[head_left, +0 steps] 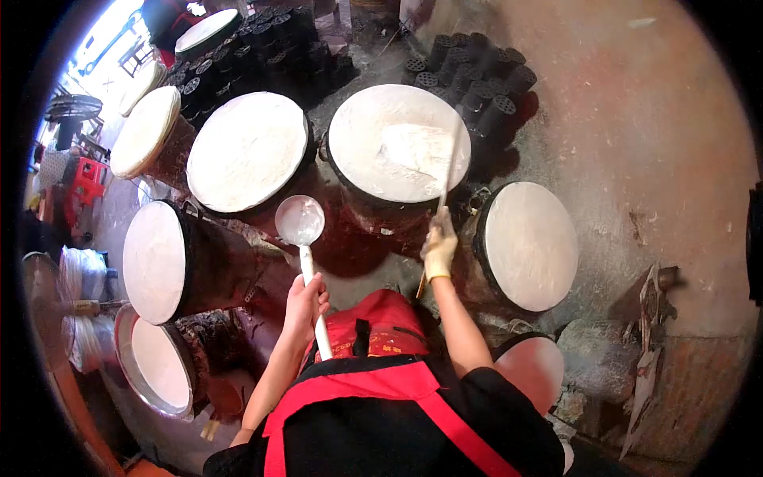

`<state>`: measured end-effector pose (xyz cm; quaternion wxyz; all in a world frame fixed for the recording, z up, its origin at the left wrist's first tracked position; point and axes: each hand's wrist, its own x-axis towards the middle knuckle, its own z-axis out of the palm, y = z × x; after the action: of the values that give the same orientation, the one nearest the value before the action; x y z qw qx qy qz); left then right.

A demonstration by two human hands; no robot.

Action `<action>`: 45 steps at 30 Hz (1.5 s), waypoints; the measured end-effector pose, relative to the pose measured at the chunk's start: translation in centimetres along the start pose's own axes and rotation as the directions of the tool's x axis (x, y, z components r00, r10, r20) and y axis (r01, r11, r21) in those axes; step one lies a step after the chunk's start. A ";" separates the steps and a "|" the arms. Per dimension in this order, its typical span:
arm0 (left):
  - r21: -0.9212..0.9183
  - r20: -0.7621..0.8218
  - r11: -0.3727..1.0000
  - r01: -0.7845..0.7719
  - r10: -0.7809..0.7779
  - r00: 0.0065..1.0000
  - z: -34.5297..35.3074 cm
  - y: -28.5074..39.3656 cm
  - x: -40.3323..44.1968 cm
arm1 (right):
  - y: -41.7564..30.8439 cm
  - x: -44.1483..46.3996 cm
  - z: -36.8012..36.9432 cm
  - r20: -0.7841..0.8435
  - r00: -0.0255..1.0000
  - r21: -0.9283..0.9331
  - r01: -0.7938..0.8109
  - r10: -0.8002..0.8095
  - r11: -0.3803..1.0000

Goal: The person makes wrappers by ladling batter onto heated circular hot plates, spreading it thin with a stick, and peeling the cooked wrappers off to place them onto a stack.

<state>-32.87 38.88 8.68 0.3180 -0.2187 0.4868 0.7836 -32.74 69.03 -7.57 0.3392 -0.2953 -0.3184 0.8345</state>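
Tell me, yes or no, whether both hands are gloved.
No: the right hand wears a pale glove, but the left hand, gripping the ladle, is bare.

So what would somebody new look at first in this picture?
Probably the big white round tops, curving around the person. In the middle, the left hand holds a ladle and the gloved right hand holds a long stick. At the back sit black cylinders with holes in their ends.
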 end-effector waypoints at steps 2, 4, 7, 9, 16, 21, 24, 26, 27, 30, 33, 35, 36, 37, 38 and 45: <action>0.005 0.020 1.000 0.003 -0.003 1.000 -0.4 -0.3 0.4 | 0.4 -3.0 2.3 0.122 0.991 -0.255 -0.016 0.048 0.967; 0.025 0.063 0.999 0.033 -0.035 0.997 -0.9 -0.4 0.5 | -1.9 -4.6 6.2 0.267 0.956 -0.579 0.057 0.123 0.814; 0.077 0.078 0.995 0.065 -0.071 0.994 0.0 -0.2 0.3 | -3.6 1.5 5.4 0.153 0.982 -0.416 -0.034 0.108 0.909; 0.118 0.094 0.991 0.065 -0.076 0.993 0.6 -0.1 0.4 | -3.2 4.3 3.6 0.103 0.995 -0.406 0.048 -0.006 0.913; 0.325 0.108 0.945 -0.037 0.002 0.994 3.8 2.3 6.6 | -8.4 -6.9 2.1 0.379 0.895 -0.771 0.163 0.237 0.616; 0.604 0.187 0.752 -0.264 0.188 0.964 6.6 2.2 17.8 | -2.7 -7.7 -4.3 0.065 0.991 -0.094 -0.108 0.114 0.990; 0.709 0.031 0.687 -0.159 0.195 0.980 10.9 1.0 18.3 | 0.1 -8.8 -1.5 0.096 0.975 -0.168 -0.185 0.203 0.968; 0.529 -0.071 0.848 -0.031 0.081 0.994 12.2 -1.2 19.3 | 0.2 -10.1 1.9 -0.026 0.931 -0.346 -0.350 0.364 0.870; 0.442 -0.020 0.897 0.005 0.004 1.000 12.6 -0.3 18.5 | 0.2 -10.1 2.9 -0.052 0.895 -0.420 -0.422 0.443 0.804; 0.181 0.350 0.982 0.052 -0.114 0.930 10.9 5.6 14.0 | -3.4 -10.0 5.4 0.077 0.885 -0.467 -0.374 0.458 0.801; -0.142 0.506 0.901 0.410 -0.290 0.813 8.2 10.3 9.2 | -6.2 -5.2 4.5 0.071 0.942 -0.340 -0.285 0.327 0.896; -0.088 0.455 0.906 0.415 -0.334 0.826 6.1 10.8 7.9 | -5.9 -4.9 5.0 0.013 1.000 -0.558 -0.001 0.010 0.830; -0.065 0.419 0.906 0.419 -0.356 0.835 5.1 11.1 7.6 | -4.7 -5.6 4.5 0.061 0.996 -0.584 -0.013 0.060 0.812; -0.040 0.386 0.907 0.420 -0.374 0.844 4.3 11.5 7.3 | -3.0 -6.3 3.2 0.110 0.988 -0.607 -0.018 0.107 0.794; 0.102 0.339 0.937 0.333 -0.348 0.874 3.2 11.7 6.6 | -1.5 -7.5 2.7 0.111 0.969 -0.554 -0.124 0.220 0.823; 0.027 0.225 0.967 0.252 -0.252 0.941 -7.9 9.7 1.1 | -0.7 -9.5 2.7 0.120 0.989 -0.330 -0.040 0.083 0.943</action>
<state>-40.31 28.90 10.56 0.4688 -0.1889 0.4148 0.7566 -28.70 61.42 -2.77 0.2376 -0.3014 -0.4644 0.7981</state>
